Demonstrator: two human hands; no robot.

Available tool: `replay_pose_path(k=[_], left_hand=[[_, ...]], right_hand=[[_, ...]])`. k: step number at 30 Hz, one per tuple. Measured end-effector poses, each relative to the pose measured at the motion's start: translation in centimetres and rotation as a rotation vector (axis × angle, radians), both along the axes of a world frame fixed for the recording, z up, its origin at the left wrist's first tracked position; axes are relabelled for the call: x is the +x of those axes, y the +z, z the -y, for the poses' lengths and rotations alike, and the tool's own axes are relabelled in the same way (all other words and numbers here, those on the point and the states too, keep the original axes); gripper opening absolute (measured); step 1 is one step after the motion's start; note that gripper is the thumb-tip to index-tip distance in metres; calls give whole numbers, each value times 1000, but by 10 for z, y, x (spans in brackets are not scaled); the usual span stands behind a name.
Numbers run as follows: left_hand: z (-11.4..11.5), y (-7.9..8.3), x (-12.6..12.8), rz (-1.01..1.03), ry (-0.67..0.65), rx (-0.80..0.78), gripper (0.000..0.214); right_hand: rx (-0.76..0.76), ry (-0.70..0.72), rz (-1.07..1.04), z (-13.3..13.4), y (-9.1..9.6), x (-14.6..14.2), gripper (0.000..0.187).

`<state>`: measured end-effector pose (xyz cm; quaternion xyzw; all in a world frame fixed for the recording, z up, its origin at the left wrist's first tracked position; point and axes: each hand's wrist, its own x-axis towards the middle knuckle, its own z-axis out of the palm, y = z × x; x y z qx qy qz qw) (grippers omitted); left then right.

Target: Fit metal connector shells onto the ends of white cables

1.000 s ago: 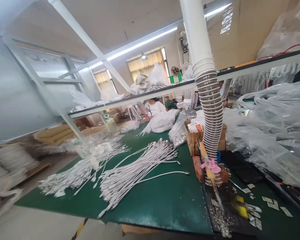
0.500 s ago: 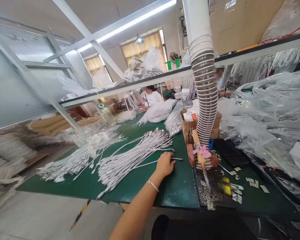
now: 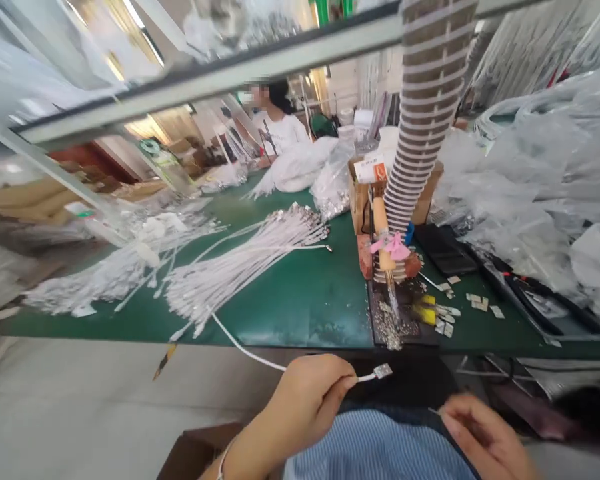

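My left hand (image 3: pixel 313 393) is closed around a white cable (image 3: pixel 247 353) near its end, just beyond the table's front edge. A small flat metal connector (image 3: pixel 382 371) sticks out past the fingertips. The cable's other part trails back to a bundle of white cables (image 3: pixel 240 267) on the table. At the lower right, my right hand (image 3: pixel 485 430) is pinched, with a small thin piece showing at the fingertips; its kind is too blurred to tell. A soldering iron (image 3: pixel 384 233) with a wooden handle and pink ribbon stands tip down over scattered solder bits (image 3: pixel 393 330).
A second cable bundle (image 3: pixel 115 267) lies to the left on the green table (image 3: pixel 300 307). A ribbed extraction hose (image 3: pixel 430 100) comes down behind the iron, beside a cardboard box (image 3: pixel 357 180). Small metal plates (image 3: pixel 477 302) and plastic bags (image 3: pixel 525 180) lie right. A co-worker (image 3: pixel 280 130) sits across.
My left hand has come back from the tabletop toward my body with the cable in its grip. My right hand has entered at the lower right. The view has tilted down.
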<state>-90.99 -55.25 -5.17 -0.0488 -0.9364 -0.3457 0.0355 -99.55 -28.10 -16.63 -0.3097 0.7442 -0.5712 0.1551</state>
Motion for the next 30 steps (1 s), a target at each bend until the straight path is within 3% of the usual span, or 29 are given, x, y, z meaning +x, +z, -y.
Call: replay_pose_path(k=[2, 7, 13, 16, 30], left_hand=[[-14, -7, 1, -72, -37, 5, 13], [-29, -27, -11, -88, -37, 59, 6], [-31, -37, -23, -145, -49, 33, 4], [-30, -40, -30, -145, -47, 10, 3], [-23, -37, -57, -226, 60, -100, 10]], right_hand=[[-104, 8, -122, 2, 17, -6, 7], [-231, 78, -209, 20, 47, -10, 16], [-177, -40, -229, 27, 43, -15, 16], [-156, -34, -269, 31, 43, -22, 17], [-219, -101, -319, 58, 39, -45, 20]])
